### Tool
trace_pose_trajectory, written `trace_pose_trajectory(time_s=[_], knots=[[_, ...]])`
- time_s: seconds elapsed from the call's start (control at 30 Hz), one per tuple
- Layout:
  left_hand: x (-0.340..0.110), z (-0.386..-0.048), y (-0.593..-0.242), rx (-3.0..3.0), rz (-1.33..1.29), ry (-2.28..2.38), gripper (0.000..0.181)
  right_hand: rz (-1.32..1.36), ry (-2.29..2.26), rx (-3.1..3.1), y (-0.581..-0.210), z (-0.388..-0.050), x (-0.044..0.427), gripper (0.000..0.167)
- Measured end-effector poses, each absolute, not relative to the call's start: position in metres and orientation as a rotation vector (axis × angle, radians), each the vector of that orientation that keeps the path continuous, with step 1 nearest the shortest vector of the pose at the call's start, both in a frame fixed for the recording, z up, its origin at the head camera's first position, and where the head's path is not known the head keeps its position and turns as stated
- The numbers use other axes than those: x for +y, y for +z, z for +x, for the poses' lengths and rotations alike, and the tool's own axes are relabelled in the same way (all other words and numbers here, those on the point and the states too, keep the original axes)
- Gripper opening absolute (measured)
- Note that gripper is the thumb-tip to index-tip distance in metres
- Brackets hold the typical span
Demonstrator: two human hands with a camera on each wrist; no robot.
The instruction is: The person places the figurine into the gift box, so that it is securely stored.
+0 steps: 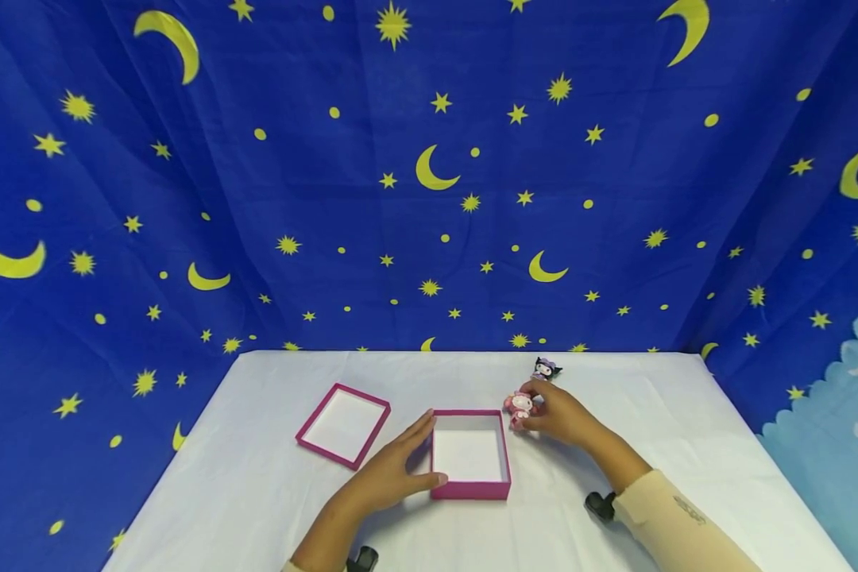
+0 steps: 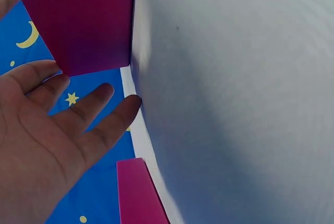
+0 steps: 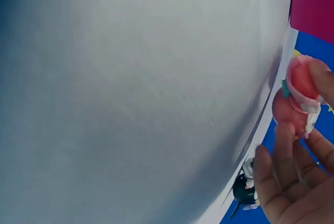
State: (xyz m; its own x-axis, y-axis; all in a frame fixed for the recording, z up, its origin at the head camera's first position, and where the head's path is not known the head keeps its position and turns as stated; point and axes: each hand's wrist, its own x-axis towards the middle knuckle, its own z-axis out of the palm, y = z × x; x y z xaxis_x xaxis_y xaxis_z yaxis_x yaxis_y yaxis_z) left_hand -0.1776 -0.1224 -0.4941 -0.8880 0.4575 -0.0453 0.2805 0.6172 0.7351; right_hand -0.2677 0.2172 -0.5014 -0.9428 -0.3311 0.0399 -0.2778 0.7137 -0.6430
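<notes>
A pink box (image 1: 470, 490) with a white inside stands open-topped on the table. My left hand (image 1: 389, 474) holds its left side, thumb at the near corner and fingertips at the far one; in the left wrist view the outer fingers stand apart from the box wall (image 2: 83, 25). To the right of the box my right hand (image 1: 561, 413) pinches a small pink figurine (image 1: 520, 403) between thumb and fingers. Its red and pink rounded parts (image 3: 289, 112) show in the right wrist view. Just beyond that hand is a black-and-white figurine (image 1: 546, 369), partly covered by the fingers.
Left of the box, a pink-rimmed lid (image 1: 343, 461) lies with its white inside up. White cloth (image 1: 229, 508) covers the table. A blue curtain with yellow moons and stars (image 1: 372, 214) hangs behind and at the sides; a light blue cloth (image 1: 836, 445) hangs at right.
</notes>
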Motion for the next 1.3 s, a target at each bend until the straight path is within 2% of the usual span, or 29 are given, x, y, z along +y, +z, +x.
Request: trace_pose_trajectory(time_s=[0.37, 0.7, 1.3], knots=[[-0.121, -0.172, -0.491, 2.623, 0.636, 1.073, 0.092, -0.484, -1.09, 2.953, -0.496, -0.252, 0.221, 0.052], [-0.12, -0.172, -0.493, 2.626, 0.616, 1.071, 0.092, -0.357, -1.235, 2.897, -0.484, -0.238, 0.221, 0.067], [-0.12, -0.175, -0.494, 2.608, 0.608, 1.075, 0.094, -0.386, -1.386, 2.903, -0.477, -0.216, 0.208, 0.065]])
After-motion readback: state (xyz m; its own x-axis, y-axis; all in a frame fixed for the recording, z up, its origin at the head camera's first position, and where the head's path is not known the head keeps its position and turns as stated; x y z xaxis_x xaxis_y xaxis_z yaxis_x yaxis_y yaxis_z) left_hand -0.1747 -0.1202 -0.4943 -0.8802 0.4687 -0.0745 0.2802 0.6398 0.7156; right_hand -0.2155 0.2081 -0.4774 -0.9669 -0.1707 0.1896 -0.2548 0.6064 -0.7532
